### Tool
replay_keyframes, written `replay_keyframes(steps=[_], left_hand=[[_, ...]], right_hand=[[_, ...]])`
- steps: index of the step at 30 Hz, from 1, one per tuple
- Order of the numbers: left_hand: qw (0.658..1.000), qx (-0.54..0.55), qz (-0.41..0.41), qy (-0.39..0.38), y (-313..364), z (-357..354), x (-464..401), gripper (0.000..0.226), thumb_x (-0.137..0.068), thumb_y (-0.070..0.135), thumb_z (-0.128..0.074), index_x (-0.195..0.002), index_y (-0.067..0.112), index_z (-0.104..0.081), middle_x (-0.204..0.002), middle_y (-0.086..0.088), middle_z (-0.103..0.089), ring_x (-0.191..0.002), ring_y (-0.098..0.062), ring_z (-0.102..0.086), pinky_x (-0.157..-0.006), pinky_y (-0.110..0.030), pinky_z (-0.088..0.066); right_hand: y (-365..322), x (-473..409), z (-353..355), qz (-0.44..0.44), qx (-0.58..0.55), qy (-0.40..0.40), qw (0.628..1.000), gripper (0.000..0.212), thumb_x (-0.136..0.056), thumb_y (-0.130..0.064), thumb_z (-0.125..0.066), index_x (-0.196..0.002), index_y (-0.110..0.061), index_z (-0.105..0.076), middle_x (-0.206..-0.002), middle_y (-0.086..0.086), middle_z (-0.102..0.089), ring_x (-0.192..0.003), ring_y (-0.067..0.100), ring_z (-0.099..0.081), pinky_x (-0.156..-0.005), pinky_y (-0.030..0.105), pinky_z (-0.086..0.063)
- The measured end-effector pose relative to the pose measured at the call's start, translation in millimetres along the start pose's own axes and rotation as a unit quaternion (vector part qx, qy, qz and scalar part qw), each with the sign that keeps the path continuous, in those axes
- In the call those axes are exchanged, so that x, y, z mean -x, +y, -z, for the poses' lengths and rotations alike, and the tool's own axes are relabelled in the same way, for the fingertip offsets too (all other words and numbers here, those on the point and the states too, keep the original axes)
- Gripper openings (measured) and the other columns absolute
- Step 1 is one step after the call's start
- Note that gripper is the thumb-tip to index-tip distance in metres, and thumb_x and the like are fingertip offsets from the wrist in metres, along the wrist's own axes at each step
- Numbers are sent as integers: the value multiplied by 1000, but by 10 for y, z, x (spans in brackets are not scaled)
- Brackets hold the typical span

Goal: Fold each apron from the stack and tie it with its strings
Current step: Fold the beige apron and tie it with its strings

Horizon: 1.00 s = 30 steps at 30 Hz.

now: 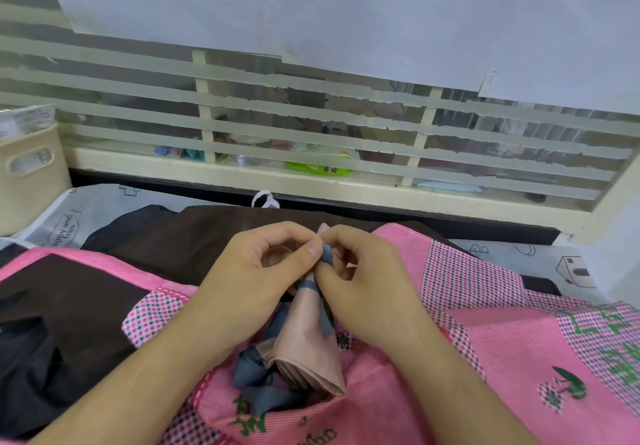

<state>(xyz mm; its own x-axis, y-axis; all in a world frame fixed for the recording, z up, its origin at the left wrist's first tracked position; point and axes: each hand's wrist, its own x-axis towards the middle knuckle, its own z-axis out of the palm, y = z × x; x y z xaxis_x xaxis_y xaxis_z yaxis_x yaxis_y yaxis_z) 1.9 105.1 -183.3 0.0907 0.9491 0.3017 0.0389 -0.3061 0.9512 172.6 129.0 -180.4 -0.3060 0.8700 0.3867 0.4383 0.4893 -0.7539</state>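
Observation:
A folded beige apron (308,347) stands on end above the stack, bundled narrow at the top, with a grey-blue string (309,285) wound around it. My left hand (256,275) grips the top of the bundle, thumb pressing on the string. My right hand (367,282) pinches the string's end at the bundle's top. Loose grey-blue string loops (252,375) hang at the bundle's lower left. Under it lies a pink patterned apron (502,340) spread over the pile.
A dark brown apron (194,233) and black cloth (34,368) lie behind and to the left. A cream basket (27,174) stands at far left. A striped glass partition (311,126) closes off the back. A white printed sheet (90,216) covers the surface.

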Motion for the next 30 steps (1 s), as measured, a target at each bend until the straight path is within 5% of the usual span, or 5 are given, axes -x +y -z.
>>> replay_keyframes(steps=[4, 10, 16, 24, 30], left_hand=[[1000, -13, 8, 12, -23, -1, -10, 14, -100, 15, -66, -94, 16, -78, -80, 0, -74, -73, -12, -65, -65, -24, -53], [998, -11, 40, 44, -54, 12, -24, 18, -101, 16, -65, -91, 18, -79, -81, -21, -71, -69, -24, -60, -60, -25, -54], [997, -13, 52, 53, -68, 23, -47, 21, -102, 18, -63, -89, 20, -79, -70, -4, -68, -66, -21, -60, -61, -27, -52], [996, -24, 65, 48, -53, 18, -39, 23, -103, 21, -62, -89, 22, -80, -73, -7, -69, -67, -20, -60, -63, -28, -53], [996, -23, 79, 24, -39, 8, -36, 27, -105, 23, -58, -92, 14, -80, -87, -24, -71, -75, -23, -63, -73, -36, -56]], right_hand=[[-6, -9, -18, -1, 48, 21, 999, 16, -95, -14, -67, -89, -28, -74, -65, -6, -61, -65, 7, -57, -61, 14, -44], [33, -29, 47, -63, -74, -2, 995, 15, -86, -22, -85, -79, -22, -72, -61, 3, -61, -55, 18, -58, -55, 32, -55], [67, -69, 144, -113, -261, -77, 956, 10, -91, -16, -68, -92, -11, -77, -73, 16, -63, -65, 27, -60, -65, 43, -56], [77, -70, 176, -77, -133, -18, 988, 13, -96, -17, -74, -85, -22, -76, -82, 6, -72, -78, 20, -66, -79, 43, -58], [20, -55, 157, -83, -190, -37, 978, 24, -104, -21, -63, -81, -21, -71, -78, -1, -70, -77, 14, -65, -79, 36, -51]])
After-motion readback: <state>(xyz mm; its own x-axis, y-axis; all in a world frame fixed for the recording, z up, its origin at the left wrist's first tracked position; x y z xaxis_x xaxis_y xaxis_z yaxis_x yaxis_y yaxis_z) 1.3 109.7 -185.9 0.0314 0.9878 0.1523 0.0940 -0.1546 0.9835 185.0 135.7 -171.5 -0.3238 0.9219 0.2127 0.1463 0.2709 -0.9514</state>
